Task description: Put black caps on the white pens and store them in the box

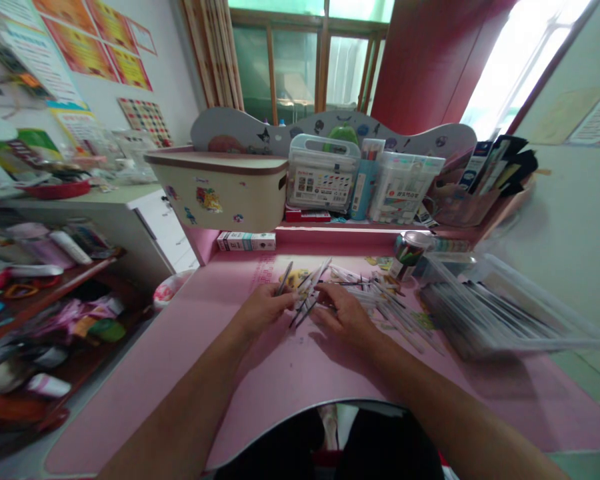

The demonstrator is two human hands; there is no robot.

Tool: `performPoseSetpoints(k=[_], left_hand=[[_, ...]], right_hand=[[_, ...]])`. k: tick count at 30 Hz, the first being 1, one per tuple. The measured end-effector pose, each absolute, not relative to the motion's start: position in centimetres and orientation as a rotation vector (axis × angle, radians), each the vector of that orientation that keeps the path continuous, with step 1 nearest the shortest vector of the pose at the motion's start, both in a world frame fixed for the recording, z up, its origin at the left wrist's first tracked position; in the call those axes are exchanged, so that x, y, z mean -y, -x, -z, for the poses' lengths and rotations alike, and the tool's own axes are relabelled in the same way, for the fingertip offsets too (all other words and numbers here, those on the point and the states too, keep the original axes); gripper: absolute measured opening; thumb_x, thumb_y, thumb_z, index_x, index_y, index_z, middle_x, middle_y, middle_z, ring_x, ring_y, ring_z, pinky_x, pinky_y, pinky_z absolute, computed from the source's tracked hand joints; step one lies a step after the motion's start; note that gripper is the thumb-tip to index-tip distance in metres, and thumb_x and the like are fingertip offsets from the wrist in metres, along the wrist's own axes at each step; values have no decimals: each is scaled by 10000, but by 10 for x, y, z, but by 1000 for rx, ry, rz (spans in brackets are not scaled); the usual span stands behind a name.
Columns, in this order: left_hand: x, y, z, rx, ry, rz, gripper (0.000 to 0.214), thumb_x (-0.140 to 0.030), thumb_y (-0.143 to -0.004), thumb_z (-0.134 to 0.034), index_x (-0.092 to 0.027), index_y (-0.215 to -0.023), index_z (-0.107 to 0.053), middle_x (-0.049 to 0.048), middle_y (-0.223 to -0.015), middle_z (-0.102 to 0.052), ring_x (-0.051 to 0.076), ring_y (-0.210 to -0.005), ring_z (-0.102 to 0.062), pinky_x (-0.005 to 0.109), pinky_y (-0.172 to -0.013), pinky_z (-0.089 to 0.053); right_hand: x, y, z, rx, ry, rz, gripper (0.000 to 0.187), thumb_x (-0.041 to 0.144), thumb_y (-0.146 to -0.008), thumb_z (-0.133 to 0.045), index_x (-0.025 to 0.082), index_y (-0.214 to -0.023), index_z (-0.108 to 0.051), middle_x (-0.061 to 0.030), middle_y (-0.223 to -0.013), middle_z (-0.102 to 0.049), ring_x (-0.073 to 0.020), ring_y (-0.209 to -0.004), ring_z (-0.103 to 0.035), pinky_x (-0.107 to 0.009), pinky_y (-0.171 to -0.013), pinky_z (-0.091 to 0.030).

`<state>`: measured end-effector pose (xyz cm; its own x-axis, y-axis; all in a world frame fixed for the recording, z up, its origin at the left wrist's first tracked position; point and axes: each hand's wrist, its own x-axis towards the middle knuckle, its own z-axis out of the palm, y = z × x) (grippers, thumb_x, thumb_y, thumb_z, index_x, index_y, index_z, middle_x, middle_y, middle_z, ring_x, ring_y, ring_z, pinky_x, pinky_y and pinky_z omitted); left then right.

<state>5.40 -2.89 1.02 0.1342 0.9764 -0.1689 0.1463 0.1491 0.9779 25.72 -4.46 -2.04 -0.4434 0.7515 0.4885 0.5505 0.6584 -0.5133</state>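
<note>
Above the pink desk (200,347), my left hand (265,308) is closed with a dark slim pen (284,279) sticking up from its fingers. Several white and dark pens (310,287) stand crossed between my two hands. My right hand (347,315) has its fingers bent round the right side of this bunch; its fingertips are partly hidden. Just beyond and to the right lies a loose pile of slim pens (395,307), mostly clear or white with some dark ones. A clear plastic box (545,327) with many dark slim items in it is at the right.
Behind the pile stands a can (409,257). A small box (247,241) lies under the shelf. On the shelf are a cream bin (230,193), a clear carry case (323,177) and a marker box (405,190). A cluttered rack (50,300) stands at the left.
</note>
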Motion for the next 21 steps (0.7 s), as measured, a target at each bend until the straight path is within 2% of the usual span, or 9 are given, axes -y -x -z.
performPoseSetpoints(k=[1,3,6,9,13,15,18,21], left_hand=[[32,-60,-8,-1162,-1142,-928,214,-338,-673,-722,-162,-701,-603,-79,-441,-418,57,-368,-287,204,-405,-189],[38,-71,-4,-997,-990,-938,254,-317,-641,-771,-156,-727,-594,-88,-442,-413,49,-369,-299,189,-398,-237],[43,-81,3,-910,-855,-950,282,-300,-654,-798,-160,-765,-581,-100,-431,-401,45,-368,-333,169,-400,-292],[43,-83,7,-889,-858,-950,298,-283,-659,-820,-156,-766,-573,-88,-456,-440,37,-375,-352,157,-398,-298],[44,-79,7,-867,-879,-986,301,-370,-750,-771,-152,-903,-629,5,-715,-633,78,-502,-528,197,-474,-424],[45,-77,6,-886,-922,-1025,357,-468,-826,-680,-150,-986,-653,32,-803,-660,89,-532,-542,215,-487,-440],[46,-74,6,-933,-1077,-981,406,-509,-875,-587,-131,-998,-670,44,-784,-658,98,-532,-528,228,-497,-436],[46,-75,7,-956,-1223,-874,347,-462,-852,-613,-134,-952,-665,21,-697,-615,110,-523,-529,238,-507,-435]], right_hand=[[45,-257,20,2153,1005,-428,352,214,-713,-733,185,-1049,-632,-123,-1169,-615,-246,-1015,-555,-394,-899,-462],[45,-254,19,2099,1031,-551,360,231,-746,-717,191,-1084,-597,-73,-1023,-648,-188,-859,-577,-323,-783,-475],[44,-251,18,2045,1072,-638,191,197,-802,-640,198,-989,-603,-10,-842,-636,-145,-723,-545,-265,-675,-430],[44,-250,15,2020,1053,-674,61,177,-841,-570,198,-877,-615,-9,-804,-639,-145,-720,-537,-262,-674,-408],[43,-254,9,1870,1015,-650,93,188,-870,-530,194,-883,-622,-27,-830,-649,-157,-765,-565,-281,-731,-426],[40,-257,6,1714,1019,-713,101,233,-885,-523,195,-891,-616,-23,-829,-635,-161,-774,-569,-282,-730,-432],[36,-263,0,1530,1062,-863,137,313,-897,-515,204,-893,-599,11,-720,-568,-151,-685,-525,-268,-638,-409],[34,-267,-3,1476,1096,-922,158,354,-895,-515,212,-853,-568,47,-611,-477,-134,-572,-442,-262,-553,-350]])
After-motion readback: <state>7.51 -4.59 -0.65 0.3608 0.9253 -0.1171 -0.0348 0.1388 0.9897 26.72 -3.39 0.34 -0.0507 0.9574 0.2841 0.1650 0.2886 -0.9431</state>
